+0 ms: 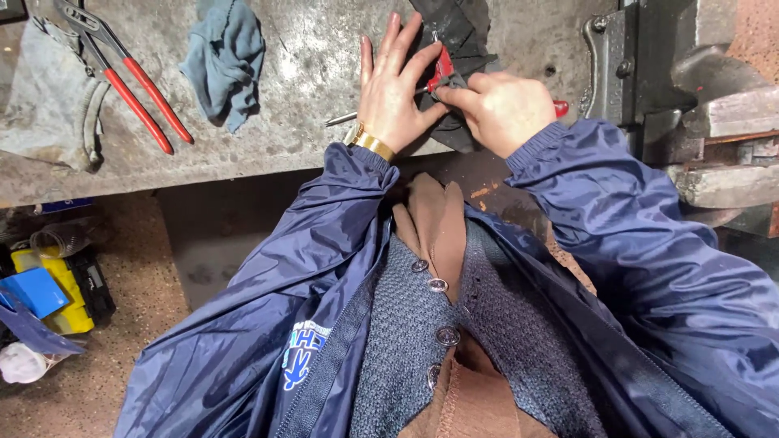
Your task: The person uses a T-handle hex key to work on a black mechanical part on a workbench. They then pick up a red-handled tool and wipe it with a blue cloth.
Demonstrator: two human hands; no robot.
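Observation:
My left hand (391,85) lies flat with fingers spread on a black sheet of rubber-like material (454,36) at the workbench edge, pressing it down. My right hand (499,105) is closed around a small red-handled cutting tool (441,71), its tip against the black sheet between thumb and forefinger; the red end of the handle sticks out past the wrist. A thin metal rod (341,118) lies on the bench just left of my left wrist, which carries a gold bracelet.
On the grey metal workbench (308,73) lie red-handled pliers (130,81) and a blue-grey rag (225,57). A heavy bench vise (673,73) stands to the right. Yellow and blue boxes (49,296) sit on the floor at left.

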